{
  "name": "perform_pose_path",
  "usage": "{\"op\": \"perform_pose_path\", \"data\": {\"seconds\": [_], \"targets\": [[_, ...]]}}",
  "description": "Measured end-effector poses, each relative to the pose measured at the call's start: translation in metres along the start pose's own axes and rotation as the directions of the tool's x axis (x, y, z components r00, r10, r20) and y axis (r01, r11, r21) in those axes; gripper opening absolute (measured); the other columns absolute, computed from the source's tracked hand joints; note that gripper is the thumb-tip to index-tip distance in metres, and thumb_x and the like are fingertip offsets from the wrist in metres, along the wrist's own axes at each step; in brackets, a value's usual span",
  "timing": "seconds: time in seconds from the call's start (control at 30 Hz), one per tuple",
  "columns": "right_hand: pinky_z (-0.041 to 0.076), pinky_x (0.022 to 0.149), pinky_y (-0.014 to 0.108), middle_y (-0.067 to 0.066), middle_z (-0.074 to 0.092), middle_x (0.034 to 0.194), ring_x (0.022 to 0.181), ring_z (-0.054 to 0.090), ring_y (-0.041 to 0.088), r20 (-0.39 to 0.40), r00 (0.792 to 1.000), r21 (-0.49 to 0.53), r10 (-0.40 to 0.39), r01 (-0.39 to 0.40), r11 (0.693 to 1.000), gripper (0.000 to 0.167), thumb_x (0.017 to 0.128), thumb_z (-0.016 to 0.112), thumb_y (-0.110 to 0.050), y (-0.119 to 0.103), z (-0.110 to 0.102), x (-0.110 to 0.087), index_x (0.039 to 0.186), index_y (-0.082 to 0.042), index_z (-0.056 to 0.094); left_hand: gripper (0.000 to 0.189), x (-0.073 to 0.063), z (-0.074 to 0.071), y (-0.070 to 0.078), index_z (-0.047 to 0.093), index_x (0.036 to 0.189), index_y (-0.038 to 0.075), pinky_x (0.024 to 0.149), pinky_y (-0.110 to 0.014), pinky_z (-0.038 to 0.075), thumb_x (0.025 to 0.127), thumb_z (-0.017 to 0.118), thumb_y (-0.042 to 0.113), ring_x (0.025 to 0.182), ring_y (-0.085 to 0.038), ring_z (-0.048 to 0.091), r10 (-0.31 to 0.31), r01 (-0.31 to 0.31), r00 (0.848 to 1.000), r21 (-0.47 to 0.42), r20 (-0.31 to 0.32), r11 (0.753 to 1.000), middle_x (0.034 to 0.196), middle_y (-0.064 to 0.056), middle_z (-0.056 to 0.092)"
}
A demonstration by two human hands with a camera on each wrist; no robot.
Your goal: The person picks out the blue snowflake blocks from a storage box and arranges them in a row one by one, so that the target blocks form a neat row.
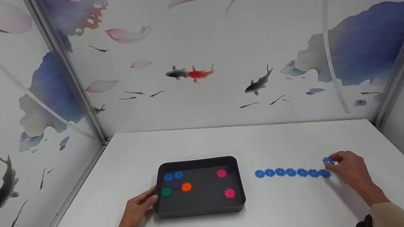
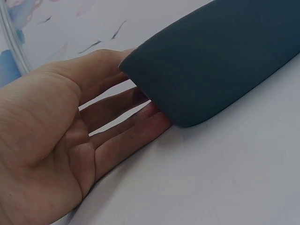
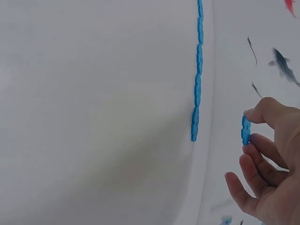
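My right hand (image 1: pixel 351 171) pinches a blue flower-shaped plastic disc (image 3: pixel 245 130) between thumb and fingertip, held on edge toward the right wrist camera. That disc is just above the right end of a row of blue flower discs (image 1: pixel 291 172), and a gap separates them in the right wrist view. The row's discs lie side by side on the white table. At the left wall of a dark grey tray (image 1: pixel 198 210), my left hand (image 1: pixel 133 210) holds the edge. In the left wrist view, its fingertips are partly hidden by the tray (image 2: pixel 211 70).
Inside the tray lie two blue discs (image 1: pixel 173 176), a green disc (image 1: pixel 166 192), an orange disc (image 1: pixel 186 187), two pink discs (image 1: pixel 229 193) and dark purple ones (image 1: pixel 230 169). Printed wall panels (image 1: pixel 223 95) enclose the white table (image 1: pixel 295 210) at the back and sides.
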State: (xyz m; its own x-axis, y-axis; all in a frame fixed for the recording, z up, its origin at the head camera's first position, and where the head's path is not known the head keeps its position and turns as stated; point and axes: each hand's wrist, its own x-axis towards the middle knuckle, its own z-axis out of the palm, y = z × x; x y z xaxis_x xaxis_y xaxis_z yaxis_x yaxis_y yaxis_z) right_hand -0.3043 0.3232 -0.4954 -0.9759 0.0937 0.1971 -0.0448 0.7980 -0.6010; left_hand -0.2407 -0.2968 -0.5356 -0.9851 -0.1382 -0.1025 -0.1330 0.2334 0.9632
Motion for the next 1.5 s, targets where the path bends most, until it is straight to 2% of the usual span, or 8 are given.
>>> {"op": "perform_pose_path", "data": {"seconds": [0.2, 0.37, 0.57, 0.83, 1.0, 1.23, 1.4, 1.5], "targets": [[0.058, 0.081, 0.047, 0.033, 0.062, 0.113, 0.095, 0.059, 0.037, 0.044, 0.997, -0.010, 0.056, -0.056, 0.998, 0.043, 0.091, 0.070, -0.020, 0.015, -0.005, 0.003, 0.118, 0.012, 0.063, 0.050, -0.001, 0.000, 0.000, 0.059, 0.140, 0.014, 0.101, -0.044, 0.055, 0.095, 0.069, 0.032, 0.136, -0.032, 0.054, 0.002, -0.002, 1.000, 0.000, 0.000, 1.000, 0.149, -0.011, 0.055], [0.057, 0.083, 0.049, 0.033, 0.063, 0.113, 0.096, 0.060, 0.037, 0.090, 0.992, -0.023, 0.086, -0.084, 0.996, 0.045, 0.092, 0.069, -0.021, 0.024, -0.006, 0.007, 0.119, 0.013, 0.062, 0.049, 0.000, 0.000, 0.002, 0.060, 0.140, 0.013, 0.100, -0.045, 0.055, 0.095, 0.069, 0.030, 0.135, -0.031, 0.055, 0.012, -0.012, 1.000, -0.014, -0.001, 1.000, 0.148, -0.012, 0.055], [0.055, 0.088, 0.052, 0.033, 0.064, 0.113, 0.098, 0.062, 0.039, 0.179, 0.976, -0.050, 0.126, -0.119, 0.992, 0.046, 0.092, 0.067, -0.021, 0.029, -0.006, 0.008, 0.119, 0.015, 0.060, 0.049, 0.001, 0.001, 0.001, 0.059, 0.141, 0.015, 0.103, -0.046, 0.053, 0.095, 0.069, 0.030, 0.138, -0.032, 0.052, -0.007, 0.007, 1.000, -0.018, 0.007, 1.000, 0.150, -0.010, 0.054], [0.056, 0.087, 0.053, 0.031, 0.066, 0.110, 0.099, 0.064, 0.039, 0.207, 0.973, -0.055, 0.102, -0.093, 0.994, 0.042, 0.092, 0.067, -0.021, 0.033, -0.007, 0.007, 0.115, 0.014, 0.062, 0.050, 0.000, -0.001, -0.002, 0.059, 0.141, 0.011, 0.099, -0.041, 0.056, 0.096, 0.068, 0.029, 0.130, -0.026, 0.058, 0.022, -0.021, 0.999, -0.053, 0.023, 0.998, 0.148, -0.013, 0.055], [0.055, 0.088, 0.053, 0.031, 0.066, 0.111, 0.099, 0.063, 0.038, 0.222, 0.967, -0.055, 0.121, -0.112, 0.992, 0.043, 0.093, 0.066, -0.022, 0.031, -0.007, 0.007, 0.116, 0.014, 0.062, 0.050, 0.000, -0.001, -0.001, 0.060, 0.140, 0.012, 0.097, -0.040, 0.056, 0.095, 0.070, 0.032, 0.127, -0.024, 0.060, 0.021, -0.020, 1.000, -0.043, 0.011, 0.999, 0.147, -0.013, 0.056], [0.054, 0.089, 0.054, 0.034, 0.063, 0.118, 0.103, 0.061, 0.043, 0.197, 0.971, -0.068, 0.135, -0.124, 0.990, 0.050, 0.094, 0.065, -0.027, 0.022, -0.005, 0.010, 0.122, 0.014, 0.059, 0.051, 0.000, 0.000, -0.002, 0.062, 0.139, 0.014, 0.098, -0.041, 0.056, 0.093, 0.071, 0.035, 0.132, -0.026, 0.058, 0.009, -0.009, 1.000, -0.019, -0.009, 1.000, 0.147, -0.010, 0.057], [0.054, 0.091, 0.056, 0.034, 0.061, 0.121, 0.109, 0.058, 0.047, 0.125, 0.992, -0.034, 0.037, -0.033, 0.999, 0.053, 0.094, 0.067, -0.031, -0.003, 0.001, 0.006, 0.126, 0.011, 0.059, 0.049, -0.001, 0.000, -0.002, 0.061, 0.139, 0.012, 0.100, -0.042, 0.055, 0.095, 0.070, 0.032, 0.134, -0.028, 0.056, 0.025, -0.025, 1.000, -0.032, -0.001, 0.999, 0.148, -0.012, 0.056], [0.058, 0.088, 0.046, 0.031, 0.063, 0.120, 0.112, 0.057, 0.046, 0.083, 0.997, 0.028, -0.009, 0.007, 1.000, 0.051, 0.094, 0.069, -0.031, -0.024, 0.006, 0.004, 0.126, 0.008, 0.061, 0.048, 0.000, 0.000, -0.001, 0.061, 0.139, 0.013, 0.101, -0.042, 0.055, 0.095, 0.069, 0.030, 0.135, -0.029, 0.055, 0.023, -0.023, 1.000, -0.037, 0.003, 0.999, 0.148, -0.012, 0.055]]}}
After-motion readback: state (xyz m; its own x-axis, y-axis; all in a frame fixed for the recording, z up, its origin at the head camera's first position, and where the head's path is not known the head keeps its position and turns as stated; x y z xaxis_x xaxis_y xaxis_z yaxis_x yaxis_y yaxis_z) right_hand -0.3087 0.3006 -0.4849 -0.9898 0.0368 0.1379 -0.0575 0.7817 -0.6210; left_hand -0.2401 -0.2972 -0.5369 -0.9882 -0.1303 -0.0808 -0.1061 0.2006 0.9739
